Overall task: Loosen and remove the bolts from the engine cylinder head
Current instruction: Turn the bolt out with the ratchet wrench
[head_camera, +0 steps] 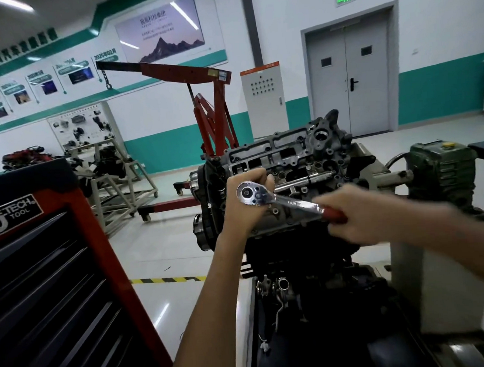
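Observation:
The grey engine cylinder head [295, 155] sits on top of a dark engine block on a stand, at the centre of the view. A chrome ratchet wrench [281, 199] with a red grip lies over the head's near edge. My left hand [244, 205] curls around the part below the ratchet's round head and steadies it. My right hand [357, 213], blurred by motion, grips the red handle end. The socket and the bolt under the ratchet head are hidden by my left hand. A long metal rod [305, 180] lies across the cylinder head behind the wrench.
A red and black tool cabinet [51, 263] stands close on my left. A red engine hoist [203, 106] stands behind the engine. The stand's green gearbox [442, 167] is on the right. A grey double door [347, 79] and an electrical cabinet [264, 98] line the back wall.

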